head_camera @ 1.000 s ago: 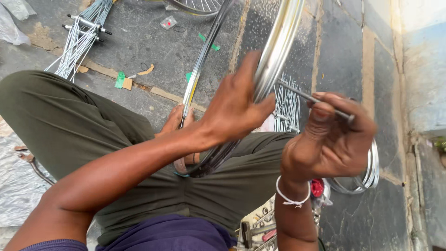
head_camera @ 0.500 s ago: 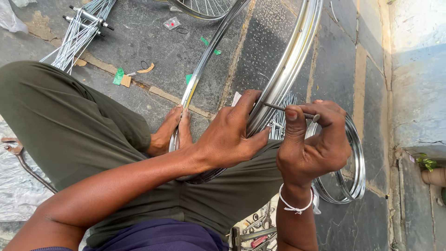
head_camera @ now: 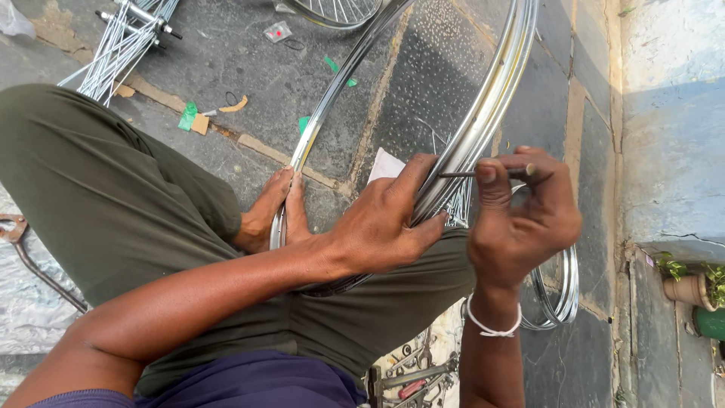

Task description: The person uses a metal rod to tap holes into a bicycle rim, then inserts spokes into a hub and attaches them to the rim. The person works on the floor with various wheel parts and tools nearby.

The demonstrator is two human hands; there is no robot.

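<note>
Between the two hands stands a shiny chrome bicycle wheel rim, propped on the person's lap in olive-green trousers. The left hand grips the rim's lower stretch, fingers wrapped over its edge. The right hand, just beside it, pinches a thin dark metal spoke between thumb and fingertips, the spoke's tip touching the rim. Beyond the left hand, a bundle of silver spokes lies on the grey stone floor.
</note>
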